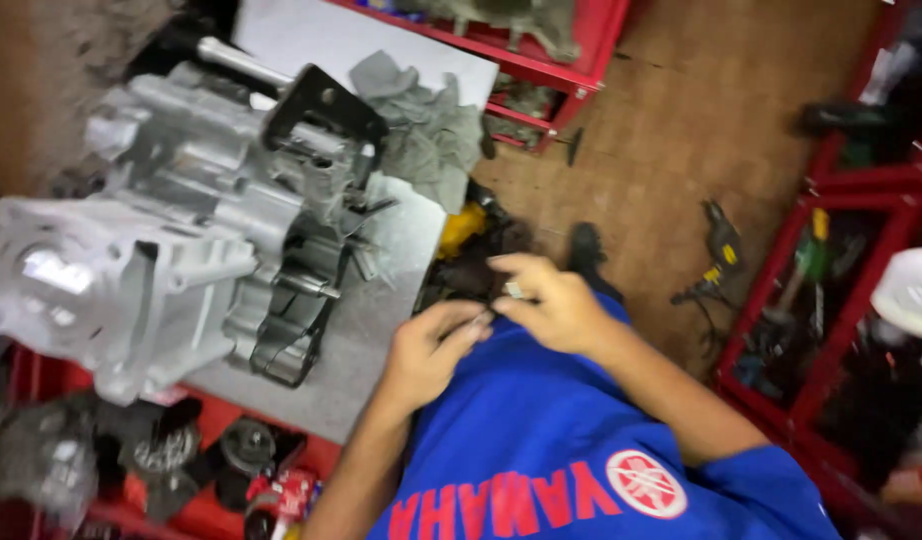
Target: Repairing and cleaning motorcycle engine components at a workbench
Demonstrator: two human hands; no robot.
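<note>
Two hands meet: small metal part point(513, 290) pinched in right grip point(546, 300), left grip point(436, 345) touching.

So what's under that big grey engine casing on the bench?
The engine casing lies on a grey metal sheet, a grey rag behind it. Red shelf shows below; the sheet directly beneath is covered.

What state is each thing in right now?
Left hand: fingers curled, meeting the right hand.
Right hand: pinching a small part, too blurred to identify.
Engine case: lying on the grey table, untouched.
Grey rag: crumpled on the table.
Drill: lying on the floor.
</note>
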